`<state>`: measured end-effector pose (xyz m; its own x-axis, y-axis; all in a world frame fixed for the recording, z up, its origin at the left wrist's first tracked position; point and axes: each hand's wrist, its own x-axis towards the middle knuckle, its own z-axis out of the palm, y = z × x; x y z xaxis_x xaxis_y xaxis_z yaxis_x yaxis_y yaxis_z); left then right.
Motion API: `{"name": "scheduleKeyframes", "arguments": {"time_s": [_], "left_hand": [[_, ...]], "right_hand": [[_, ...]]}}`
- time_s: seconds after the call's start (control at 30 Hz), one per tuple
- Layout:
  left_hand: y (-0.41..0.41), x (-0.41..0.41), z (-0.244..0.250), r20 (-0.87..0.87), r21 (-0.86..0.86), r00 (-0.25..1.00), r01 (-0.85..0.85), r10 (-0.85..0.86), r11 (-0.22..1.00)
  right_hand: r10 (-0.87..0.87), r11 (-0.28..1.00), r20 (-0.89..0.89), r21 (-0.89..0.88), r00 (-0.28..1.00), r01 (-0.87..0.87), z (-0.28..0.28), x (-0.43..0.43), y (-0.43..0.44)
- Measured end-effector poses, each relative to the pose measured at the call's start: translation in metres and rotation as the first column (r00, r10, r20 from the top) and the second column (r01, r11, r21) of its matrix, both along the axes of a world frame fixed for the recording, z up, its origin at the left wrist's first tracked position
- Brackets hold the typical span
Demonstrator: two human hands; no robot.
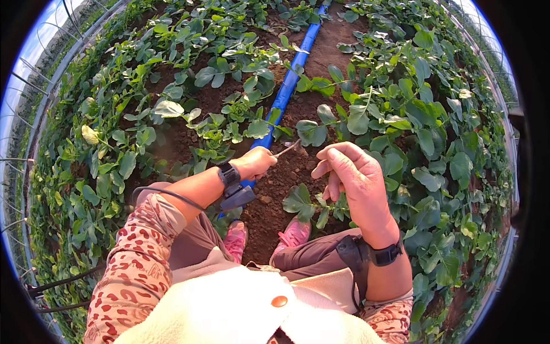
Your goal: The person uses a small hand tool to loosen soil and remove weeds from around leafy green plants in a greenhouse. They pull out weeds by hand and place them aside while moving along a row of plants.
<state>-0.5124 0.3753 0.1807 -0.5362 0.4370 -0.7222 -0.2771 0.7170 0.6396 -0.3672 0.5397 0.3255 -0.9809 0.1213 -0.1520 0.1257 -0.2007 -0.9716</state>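
My left hand (257, 162) is closed around a thin brown stick (288, 148), which juts out to the right over bare soil. Just right of the stick's tip, my right hand (350, 172) is raised with its fingers loosely curled and apart; nothing shows between them. Beneath my left hand runs a flat blue hose (283, 94), lying along the soil strip. Leafy green plants (311, 131) reach in beside the stick's tip, and a low leafy sprig (300, 204) grows below my right hand.
Dense leafy rows (412, 112) flank the brown soil path (333, 47) on both sides. My pink shoes (296, 232) stand on the soil. Metal hoops and a pale rail (41, 116) curve along the left edge. A black cable (172, 195) crosses my left forearm.
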Motion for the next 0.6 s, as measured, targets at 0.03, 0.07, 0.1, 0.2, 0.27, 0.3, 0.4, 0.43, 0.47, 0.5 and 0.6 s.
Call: {"name": "scheduleKeyframes", "arguments": {"time_s": [0.03,0.07,0.1,0.2,0.27,0.3,0.4,0.43,0.47,0.5,0.6], "left_hand": [[0.006,0.002,-0.020,-0.081,0.052,0.997,-0.005,0.009,0.999],[0.001,0.001,-0.056,-0.257,0.072,0.966,0.027,-0.008,0.997],[-0.002,-0.002,-0.089,-0.431,0.089,0.902,0.067,-0.022,0.994],[-0.004,0.031,-0.149,-0.505,0.067,0.861,-0.025,0.056,0.997],[-0.010,0.060,-0.150,-0.483,-0.013,0.875,0.022,-0.025,1.000],[-0.019,0.069,-0.150,-0.485,-0.062,0.870,0.070,-0.091,0.996],[-0.030,0.086,-0.129,-0.545,-0.051,0.831,0.101,-0.113,0.994],[-0.033,0.085,-0.121,-0.525,0.085,0.851,0.050,0.003,0.995],[-0.056,0.073,-0.146,-0.497,0.248,0.850,-0.052,0.173,0.967],[-0.050,0.075,-0.128,-0.437,0.201,0.881,-0.100,0.180,0.974],[-0.034,0.067,-0.066,-0.098,0.240,0.927,-0.331,0.362,0.913]], "right_hand": [[0.001,1.000,-0.007,-0.011,1.000,-0.001,-0.001,-0.001,0.000],[0.017,0.999,-0.018,-0.027,1.000,-0.017,-0.001,-0.003,-0.003],[0.030,0.999,-0.036,-0.038,0.999,-0.031,0.001,-0.006,-0.006],[-0.032,0.999,-0.066,-0.030,0.997,0.030,0.000,-0.010,-0.008],[-0.070,0.997,-0.092,-0.043,0.993,0.066,-0.001,-0.006,-0.002],[-0.055,0.997,-0.094,-0.053,0.994,0.050,-0.001,-0.005,-0.001],[-0.050,0.998,-0.103,-0.027,0.993,0.048,0.000,0.003,0.006],[-0.039,0.999,-0.114,-0.006,0.993,0.038,0.000,0.002,0.003],[-0.004,0.999,-0.149,-0.048,0.989,-0.003,0.002,-0.006,-0.010],[-0.020,0.998,-0.165,-0.060,0.986,0.010,-0.006,-0.008,-0.011],[0.002,1.000,-0.162,0.004,0.987,-0.002,-0.009,-0.010,-0.022]]}}
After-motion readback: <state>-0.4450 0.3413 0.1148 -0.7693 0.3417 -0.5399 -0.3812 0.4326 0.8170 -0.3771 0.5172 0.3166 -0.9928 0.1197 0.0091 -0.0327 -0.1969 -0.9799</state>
